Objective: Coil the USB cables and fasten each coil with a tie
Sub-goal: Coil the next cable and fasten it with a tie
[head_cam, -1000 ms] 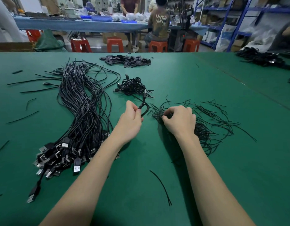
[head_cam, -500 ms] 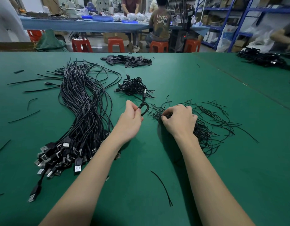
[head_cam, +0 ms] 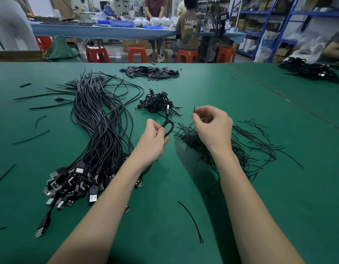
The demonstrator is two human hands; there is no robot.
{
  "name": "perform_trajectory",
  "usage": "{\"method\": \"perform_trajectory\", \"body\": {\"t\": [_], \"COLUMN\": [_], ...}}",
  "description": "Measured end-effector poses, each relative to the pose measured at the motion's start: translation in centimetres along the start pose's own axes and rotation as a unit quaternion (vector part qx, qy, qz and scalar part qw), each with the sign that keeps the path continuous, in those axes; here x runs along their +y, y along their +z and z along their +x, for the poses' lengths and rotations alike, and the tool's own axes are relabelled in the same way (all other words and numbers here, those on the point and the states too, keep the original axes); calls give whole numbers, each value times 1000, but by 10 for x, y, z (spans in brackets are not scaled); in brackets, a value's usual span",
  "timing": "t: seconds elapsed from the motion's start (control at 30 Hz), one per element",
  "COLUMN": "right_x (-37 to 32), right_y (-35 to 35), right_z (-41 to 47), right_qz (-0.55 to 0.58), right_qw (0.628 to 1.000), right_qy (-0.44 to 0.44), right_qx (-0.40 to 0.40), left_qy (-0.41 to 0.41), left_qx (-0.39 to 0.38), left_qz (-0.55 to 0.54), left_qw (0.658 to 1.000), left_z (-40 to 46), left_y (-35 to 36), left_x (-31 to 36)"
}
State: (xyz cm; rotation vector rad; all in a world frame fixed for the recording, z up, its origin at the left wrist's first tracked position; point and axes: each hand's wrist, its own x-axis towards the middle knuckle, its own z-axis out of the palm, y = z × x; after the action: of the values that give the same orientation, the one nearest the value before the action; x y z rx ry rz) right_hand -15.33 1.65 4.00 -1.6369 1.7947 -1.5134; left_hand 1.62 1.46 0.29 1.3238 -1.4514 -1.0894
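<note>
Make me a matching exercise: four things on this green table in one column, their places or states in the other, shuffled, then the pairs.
1. coiled cable
2. single tie
3. pile of ties
4. bundle of uncoiled cables

A. spread on the table under the right hand
B. pinched, raised above the table
C. stretched along the table's left side
D. gripped in the left hand

Pairs: 1-D, 2-B, 3-A, 4-C

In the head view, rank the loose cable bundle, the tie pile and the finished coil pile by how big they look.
1. cable bundle
2. tie pile
3. coil pile, though it lies farther away, so its true size is uncertain.
</note>
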Motion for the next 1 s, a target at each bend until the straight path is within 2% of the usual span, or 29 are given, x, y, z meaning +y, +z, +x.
{"method": "perform_trajectory", "body": {"t": [0.1,0.17,0.23,0.3,0.4,0.47,0.6,0.83,1.0], "right_x": [-14,-23,-26,-25,-17,-16,-13,-12,-9], "right_y": [0,3,10,19,30,35,42,49,47], "right_z": [1,-2,-5,-11,-18,-20,-24,-23,-28], "right_qz": [200,369,423,369,202,151,156,259,163], "right_qw": [979,926,898,918,965,972,971,961,976], "right_qy": [24,29,11,-19,-74,-99,-107,-43,-99], "right_qx": [-30,-79,-122,-147,-148,-148,-148,-82,-106], "left_qy": [-17,-26,-27,-25,-30,-40,-59,-87,-49], "left_qx": [4,5,7,12,30,37,53,51,39], "left_qz": [-55,-71,-100,-122,-145,-161,-207,-262,-202], "left_qw": [998,997,995,992,989,986,975,960,977], "left_z": [1,1,-1,-1,-3,-2,1,4,1], "left_y": [-1,-3,-3,-4,-5,-7,-7,-5,-6], "left_x": [2,4,8,12,14,14,13,10,14]}}
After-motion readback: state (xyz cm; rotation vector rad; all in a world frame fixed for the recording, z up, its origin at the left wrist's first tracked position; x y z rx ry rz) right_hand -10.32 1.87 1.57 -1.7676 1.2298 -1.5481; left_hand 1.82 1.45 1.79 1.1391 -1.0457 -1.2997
